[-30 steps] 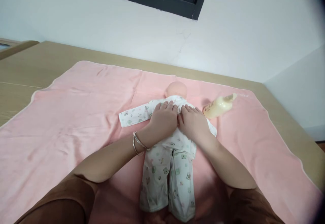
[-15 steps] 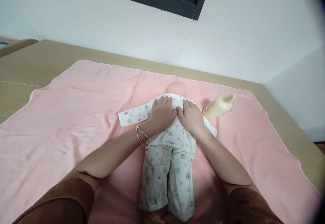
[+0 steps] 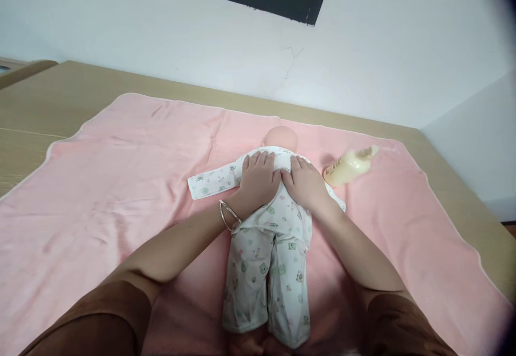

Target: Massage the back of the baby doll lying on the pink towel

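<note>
A baby doll (image 3: 281, 137) lies on a pink blanket, its bald head away from me and its feet toward me. It wears a white printed top (image 3: 278, 213) and matching trousers (image 3: 246, 280). Flat on the left side of the doll's upper body rests my left hand (image 3: 259, 181), with a bangle at the wrist. My right hand (image 3: 305, 183) lies flat on the right side, thumbs of both hands almost meeting in the middle. Fingers of both hands are stretched out, holding nothing. I cannot make out the doll's face.
The pink blanket (image 3: 133, 162) covers much of a wooden table (image 3: 92, 79). To the right of the doll is a cream pump bottle (image 3: 350, 166). A white wall (image 3: 226, 49) with a dark frame (image 3: 278, 1) rises behind the table.
Both hands stay flat on the doll's upper body with hardly any movement. The camera view has shifted slightly.
</note>
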`<state>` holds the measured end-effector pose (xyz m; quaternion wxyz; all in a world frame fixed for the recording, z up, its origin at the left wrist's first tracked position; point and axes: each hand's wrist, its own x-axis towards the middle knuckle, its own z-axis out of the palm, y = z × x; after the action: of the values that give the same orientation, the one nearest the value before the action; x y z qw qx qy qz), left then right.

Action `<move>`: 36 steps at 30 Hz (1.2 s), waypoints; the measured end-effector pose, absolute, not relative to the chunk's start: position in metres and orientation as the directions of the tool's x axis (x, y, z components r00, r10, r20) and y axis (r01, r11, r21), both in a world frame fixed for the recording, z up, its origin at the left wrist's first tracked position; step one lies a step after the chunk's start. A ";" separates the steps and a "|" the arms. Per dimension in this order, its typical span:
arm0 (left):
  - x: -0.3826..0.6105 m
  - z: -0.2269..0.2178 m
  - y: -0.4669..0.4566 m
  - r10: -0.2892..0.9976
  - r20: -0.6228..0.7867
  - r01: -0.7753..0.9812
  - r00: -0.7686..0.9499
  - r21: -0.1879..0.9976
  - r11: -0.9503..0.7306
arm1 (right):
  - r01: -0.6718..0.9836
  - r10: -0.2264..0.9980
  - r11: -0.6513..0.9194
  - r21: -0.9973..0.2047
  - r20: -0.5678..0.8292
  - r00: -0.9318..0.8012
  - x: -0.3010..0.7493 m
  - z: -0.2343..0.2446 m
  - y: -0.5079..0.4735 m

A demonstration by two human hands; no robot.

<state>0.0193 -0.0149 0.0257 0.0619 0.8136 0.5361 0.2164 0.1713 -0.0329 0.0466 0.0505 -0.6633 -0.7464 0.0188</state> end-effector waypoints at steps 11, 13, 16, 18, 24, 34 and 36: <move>0.018 0.025 -0.014 0.890 0.312 0.838 0.334 0.333 -0.432 | 0.973 0.982 0.175 -0.152 -0.038 -0.183 0.181 0.058 -0.036; 0.018 0.025 -0.014 0.889 0.308 0.837 0.339 0.334 -0.434 | 0.974 0.983 0.177 -0.145 -0.028 -0.183 0.180 0.057 -0.035; 0.018 0.024 -0.013 0.886 0.303 0.829 0.351 0.339 -0.445 | 0.978 0.986 0.164 -0.131 -0.002 -0.166 0.178 0.055 -0.035; 0.017 0.022 -0.012 0.880 0.312 0.822 0.359 0.340 -0.456 | 0.978 0.987 0.157 -0.138 0.010 -0.157 0.177 0.055 -0.036; 0.013 0.025 -0.012 0.863 0.294 0.819 0.411 0.297 -0.491 | 0.955 0.983 0.185 -0.234 0.023 -0.185 0.184 0.062 -0.033; 0.003 0.056 -0.046 0.789 0.173 0.781 0.589 0.129 -0.611 | 0.955 0.963 0.271 -0.118 0.027 -0.269 0.171 0.075 -0.062; -0.002 0.057 -0.036 0.766 0.167 0.746 0.620 0.175 -0.642 | 0.954 0.960 0.280 -0.103 0.042 -0.277 0.169 0.077 -0.067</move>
<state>-0.0022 -0.0361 0.0575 0.0443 0.8990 0.4206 0.1135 0.1689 -0.0666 0.0775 0.0478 -0.5992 -0.7986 0.0287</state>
